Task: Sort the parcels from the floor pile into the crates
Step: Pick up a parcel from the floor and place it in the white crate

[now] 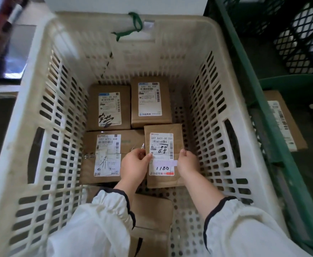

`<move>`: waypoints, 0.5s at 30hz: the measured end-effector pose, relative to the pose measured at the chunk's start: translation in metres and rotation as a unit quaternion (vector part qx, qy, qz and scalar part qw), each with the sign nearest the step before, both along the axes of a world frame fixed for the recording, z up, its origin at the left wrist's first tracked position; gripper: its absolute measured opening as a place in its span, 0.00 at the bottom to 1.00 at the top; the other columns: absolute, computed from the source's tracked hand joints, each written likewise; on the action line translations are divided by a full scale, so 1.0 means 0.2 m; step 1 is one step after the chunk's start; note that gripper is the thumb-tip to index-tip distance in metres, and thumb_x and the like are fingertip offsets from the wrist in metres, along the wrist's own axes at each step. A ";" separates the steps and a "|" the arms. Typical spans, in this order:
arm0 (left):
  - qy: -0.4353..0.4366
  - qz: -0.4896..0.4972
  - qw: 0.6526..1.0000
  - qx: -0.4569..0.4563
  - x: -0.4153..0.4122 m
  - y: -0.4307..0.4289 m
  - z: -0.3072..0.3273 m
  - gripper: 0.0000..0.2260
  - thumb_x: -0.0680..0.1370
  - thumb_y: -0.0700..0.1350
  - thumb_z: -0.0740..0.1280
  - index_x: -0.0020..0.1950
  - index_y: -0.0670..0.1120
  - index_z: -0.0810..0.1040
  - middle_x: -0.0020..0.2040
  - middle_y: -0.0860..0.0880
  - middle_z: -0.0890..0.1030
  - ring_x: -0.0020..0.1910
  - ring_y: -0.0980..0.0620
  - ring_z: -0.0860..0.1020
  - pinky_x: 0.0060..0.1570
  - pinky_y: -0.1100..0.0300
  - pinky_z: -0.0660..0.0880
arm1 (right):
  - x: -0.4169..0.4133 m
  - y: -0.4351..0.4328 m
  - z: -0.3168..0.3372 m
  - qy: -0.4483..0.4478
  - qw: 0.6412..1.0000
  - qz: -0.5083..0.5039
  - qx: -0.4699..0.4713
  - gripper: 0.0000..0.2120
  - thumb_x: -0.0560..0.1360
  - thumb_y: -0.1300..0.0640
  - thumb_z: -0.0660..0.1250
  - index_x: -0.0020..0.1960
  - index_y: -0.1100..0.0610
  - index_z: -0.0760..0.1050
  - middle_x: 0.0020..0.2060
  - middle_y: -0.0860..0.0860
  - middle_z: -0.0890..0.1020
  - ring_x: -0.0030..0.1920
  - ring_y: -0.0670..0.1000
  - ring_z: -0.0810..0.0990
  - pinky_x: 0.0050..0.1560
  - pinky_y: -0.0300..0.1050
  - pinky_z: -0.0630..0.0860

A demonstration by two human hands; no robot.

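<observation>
Inside the white slotted crate [213,112], near its floor: one brown paper parcel [163,143], label up, pinched at its side edges by curled fingers [183,152] of left hand [133,165] and right hand [187,164], apparently to seat it squarely beside three label-up parcels [109,108].

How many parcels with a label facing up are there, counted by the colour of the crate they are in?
White crate: 4 labelled parcels, including the held parcel between the left hand and right hand.
Green crate: 1 labelled parcel.
Total: 5.
Unlabelled brown cardboard under the sleeves is not counted; its number is unclear.
</observation>
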State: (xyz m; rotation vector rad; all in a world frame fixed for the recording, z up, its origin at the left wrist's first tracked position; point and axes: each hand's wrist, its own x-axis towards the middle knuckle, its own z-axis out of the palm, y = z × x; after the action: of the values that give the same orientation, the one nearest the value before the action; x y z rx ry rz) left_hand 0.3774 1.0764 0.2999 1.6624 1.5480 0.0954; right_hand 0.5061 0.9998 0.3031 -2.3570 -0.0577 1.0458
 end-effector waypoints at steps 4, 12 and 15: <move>0.041 0.010 0.999 0.034 0.01 -0.01 -0.04 0.13 0.75 0.58 0.67 0.54 0.53 0.78 0.41 0.59 0.76 0.41 0.55 0.74 0.32 0.62 0.66 | 0.01 0.01 -0.07 0.003 1.000 -0.024 0.000 0.19 0.82 0.49 0.50 0.60 0.58 0.75 0.37 0.46 0.72 0.31 0.43 0.66 0.30 0.40 0.63; -0.138 0.061 0.988 0.019 -0.11 -0.03 0.07 0.04 0.78 0.48 0.66 0.51 0.52 0.79 0.42 0.61 0.79 0.44 0.63 0.77 0.38 0.73 0.70 | -0.02 -0.06 0.10 -0.051 0.988 -0.025 0.141 0.18 0.80 0.53 0.58 0.69 0.54 0.70 0.66 0.50 0.73 0.66 0.51 0.72 0.55 0.35 0.66; -0.117 0.070 0.987 0.080 -0.34 -0.05 0.20 0.07 0.78 0.46 0.65 0.44 0.59 0.75 0.40 0.61 0.79 0.42 0.65 0.77 0.38 0.71 0.71 | -0.10 -0.10 0.29 -0.125 0.965 0.025 0.230 0.20 0.79 0.55 0.61 0.70 0.52 0.68 0.70 0.47 0.69 0.67 0.43 0.66 0.62 0.35 0.60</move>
State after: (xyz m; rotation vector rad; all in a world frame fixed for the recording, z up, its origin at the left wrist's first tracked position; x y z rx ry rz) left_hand 0.3092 1.0658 0.3408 1.5970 1.5070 0.4831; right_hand 0.4856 0.9806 0.3603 -2.0499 -0.4109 0.6598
